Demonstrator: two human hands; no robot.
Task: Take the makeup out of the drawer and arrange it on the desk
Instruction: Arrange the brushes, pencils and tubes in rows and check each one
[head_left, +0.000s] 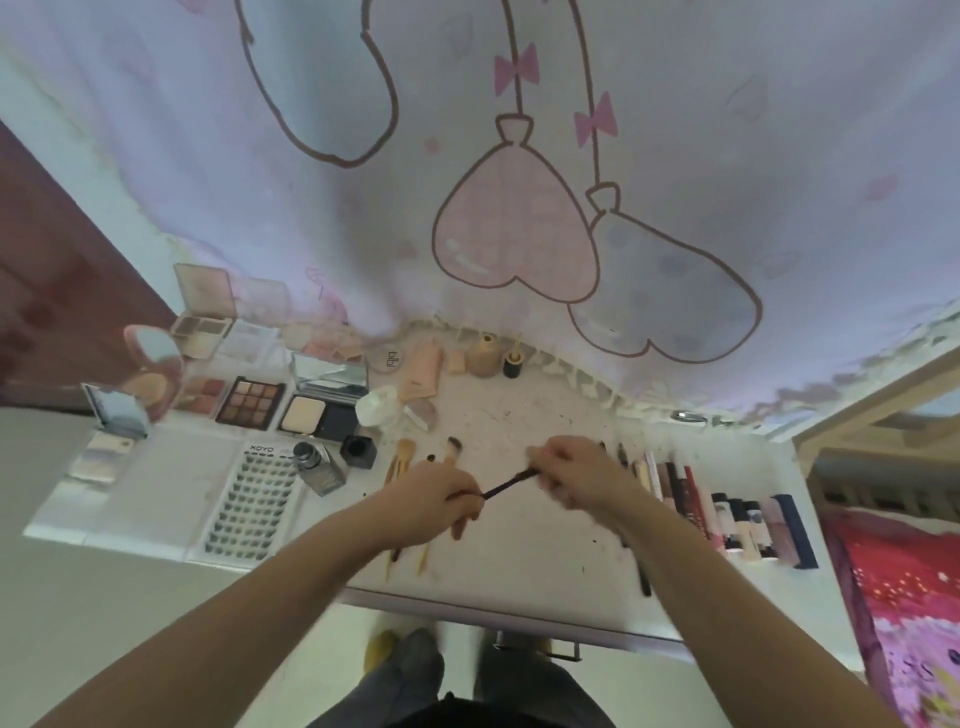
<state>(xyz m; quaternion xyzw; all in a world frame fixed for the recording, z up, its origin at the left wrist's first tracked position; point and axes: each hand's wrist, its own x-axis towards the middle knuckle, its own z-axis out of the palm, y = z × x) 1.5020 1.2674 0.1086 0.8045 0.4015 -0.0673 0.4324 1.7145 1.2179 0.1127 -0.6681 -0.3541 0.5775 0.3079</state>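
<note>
Near the middle of the frame, both hands hold one thin dark pencil (506, 484) above the white bench (524, 551). The left hand (434, 496) has its fingers curled round the pencil's lower-left end, and the right hand (574, 475) pinches the upper-right end with its fingers bent round it. The pencil's long axis runs slantwise, rising from lower left to upper right, with its reddish tip at the right hand. The pencil does not seem to touch the bench top, though motion blur makes this hard to judge.

Under the left hand lie several brushes (405, 462) with pale wooden handles, their bristles pointing toward the top of the frame. To the right of the right hand, a row of lipsticks and tubes (727, 519) lies side by side, their long axes running up and down the frame.

At centre left lie an eyelash tray (254, 499), a glass bottle (318, 467) tipped on its side, and a small black pot (358, 451). Above them sit an eyeshadow palette (250, 402) and a powder compact (319, 415) with its lid raised. A printed curtain (519, 182) with pink and grey heart shapes fills the upper part of the frame. The drawer (535, 642) front shows at the bench's near edge, above the person's legs.
</note>
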